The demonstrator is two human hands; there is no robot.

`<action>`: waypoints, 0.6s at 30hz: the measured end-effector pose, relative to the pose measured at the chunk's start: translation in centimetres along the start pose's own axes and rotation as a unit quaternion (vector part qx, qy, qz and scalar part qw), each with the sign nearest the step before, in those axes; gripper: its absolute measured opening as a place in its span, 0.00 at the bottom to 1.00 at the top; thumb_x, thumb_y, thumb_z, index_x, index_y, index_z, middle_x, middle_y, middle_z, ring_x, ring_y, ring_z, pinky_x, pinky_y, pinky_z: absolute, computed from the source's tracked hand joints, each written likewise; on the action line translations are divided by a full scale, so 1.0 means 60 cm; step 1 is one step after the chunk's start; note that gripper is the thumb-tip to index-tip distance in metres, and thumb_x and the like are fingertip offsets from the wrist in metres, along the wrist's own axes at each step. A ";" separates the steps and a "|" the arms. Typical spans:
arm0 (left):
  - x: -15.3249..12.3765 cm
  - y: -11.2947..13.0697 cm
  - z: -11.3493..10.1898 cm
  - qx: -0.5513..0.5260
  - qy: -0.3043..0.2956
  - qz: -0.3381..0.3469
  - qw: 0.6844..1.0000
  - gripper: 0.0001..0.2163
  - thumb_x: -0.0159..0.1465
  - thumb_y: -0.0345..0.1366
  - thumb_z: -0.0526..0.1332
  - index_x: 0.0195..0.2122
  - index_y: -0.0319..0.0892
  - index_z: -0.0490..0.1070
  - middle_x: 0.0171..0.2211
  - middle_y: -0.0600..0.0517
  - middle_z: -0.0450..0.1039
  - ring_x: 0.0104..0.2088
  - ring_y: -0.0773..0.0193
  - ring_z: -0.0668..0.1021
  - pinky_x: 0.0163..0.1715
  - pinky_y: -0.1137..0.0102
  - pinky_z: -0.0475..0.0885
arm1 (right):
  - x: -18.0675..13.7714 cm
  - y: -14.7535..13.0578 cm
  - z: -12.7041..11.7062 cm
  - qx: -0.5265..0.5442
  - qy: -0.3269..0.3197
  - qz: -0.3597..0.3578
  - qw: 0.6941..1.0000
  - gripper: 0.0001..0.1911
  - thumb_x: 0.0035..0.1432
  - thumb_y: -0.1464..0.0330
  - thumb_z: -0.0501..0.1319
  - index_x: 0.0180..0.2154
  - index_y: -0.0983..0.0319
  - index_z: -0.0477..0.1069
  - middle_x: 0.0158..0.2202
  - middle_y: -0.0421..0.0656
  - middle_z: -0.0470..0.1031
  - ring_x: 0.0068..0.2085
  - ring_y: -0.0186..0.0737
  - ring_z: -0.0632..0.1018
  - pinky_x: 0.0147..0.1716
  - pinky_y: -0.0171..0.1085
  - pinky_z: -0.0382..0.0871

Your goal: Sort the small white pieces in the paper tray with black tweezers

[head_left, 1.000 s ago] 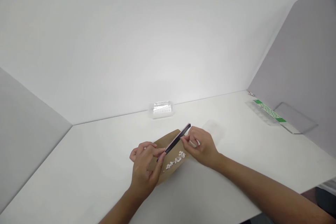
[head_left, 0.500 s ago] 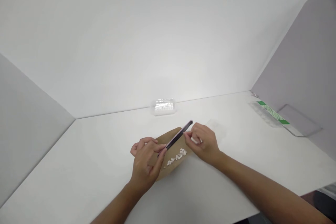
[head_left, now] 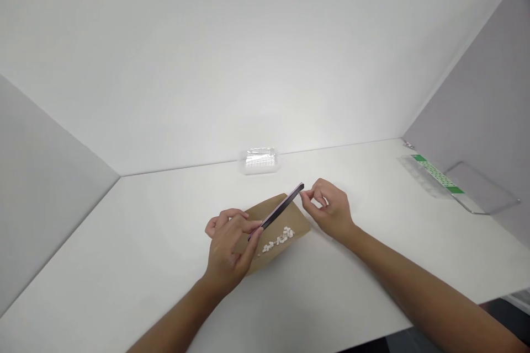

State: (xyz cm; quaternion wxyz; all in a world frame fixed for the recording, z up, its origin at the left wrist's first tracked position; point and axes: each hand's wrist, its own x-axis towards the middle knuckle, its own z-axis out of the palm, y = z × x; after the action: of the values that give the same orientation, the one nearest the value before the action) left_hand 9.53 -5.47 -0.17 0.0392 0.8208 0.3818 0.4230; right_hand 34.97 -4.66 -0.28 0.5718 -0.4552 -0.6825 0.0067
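Observation:
A long dark nail file (head_left: pixel 279 209) is held slantwise above a brown paper sheet (head_left: pixel 269 231) lying on the white table (head_left: pixel 165 265). My left hand (head_left: pixel 227 248) is closed on the file's near end. My right hand (head_left: pixel 329 210) sits by the file's far tip with thumb and forefinger pinched together; something small may be between them, but I cannot make it out. Several small white bits (head_left: pixel 279 241) lie in a row on the brown paper, under the file.
A clear plastic box (head_left: pixel 259 160) stands at the back of the table against the white wall. A clear tray with a green-edged strip (head_left: pixel 439 177) lies at the right, next to a grey side panel (head_left: pixel 484 105). Another grey panel (head_left: pixel 37 187) closes the left side.
My right hand has slid from the middle of the file out to its far tip. The left hand keeps its grip on the file, which has hardly moved.

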 end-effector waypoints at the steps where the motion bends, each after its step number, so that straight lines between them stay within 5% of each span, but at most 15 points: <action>1: 0.000 -0.001 0.000 -0.002 -0.001 0.003 1.000 0.05 0.69 0.31 0.62 0.42 0.48 0.75 0.28 0.55 0.75 0.46 0.55 0.77 0.48 0.57 0.58 | -0.001 -0.001 0.001 0.007 -0.012 -0.010 1.000 0.24 0.62 0.74 0.63 0.25 0.57 0.47 0.23 0.35 0.65 0.27 0.34 0.71 0.26 0.36 0.59; 5: -0.001 -0.003 -0.001 -0.003 0.006 0.005 1.000 0.06 0.69 0.30 0.61 0.43 0.48 0.75 0.30 0.54 0.76 0.46 0.55 0.77 0.48 0.57 0.58 | -0.006 -0.013 0.006 0.001 -0.058 -0.083 0.995 0.24 0.61 0.75 0.63 0.25 0.58 0.47 0.22 0.35 0.63 0.26 0.34 0.68 0.27 0.37 0.59; 11: 0.000 0.000 -0.003 -0.007 0.009 0.010 1.000 0.06 0.69 0.30 0.62 0.43 0.48 0.74 0.29 0.55 0.75 0.46 0.55 0.76 0.49 0.56 0.57 | 0.005 0.010 -0.003 -0.032 0.046 -0.028 0.998 0.25 0.62 0.74 0.63 0.25 0.57 0.47 0.22 0.35 0.65 0.26 0.35 0.70 0.27 0.37 0.58; 18: 0.002 0.002 -0.005 -0.007 0.022 0.008 1.000 0.05 0.69 0.30 0.61 0.42 0.48 0.75 0.29 0.54 0.75 0.45 0.55 0.77 0.48 0.56 0.57 | -0.005 -0.012 0.008 -0.017 -0.009 -0.101 0.995 0.25 0.60 0.76 0.64 0.24 0.58 0.48 0.22 0.35 0.66 0.26 0.34 0.70 0.28 0.38 0.59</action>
State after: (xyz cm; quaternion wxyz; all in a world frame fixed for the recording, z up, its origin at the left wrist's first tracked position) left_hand 9.43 -5.55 0.19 0.0334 0.8142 0.3725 0.4442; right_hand 34.14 -4.99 -0.30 0.5558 -0.3936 -0.7299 -0.0582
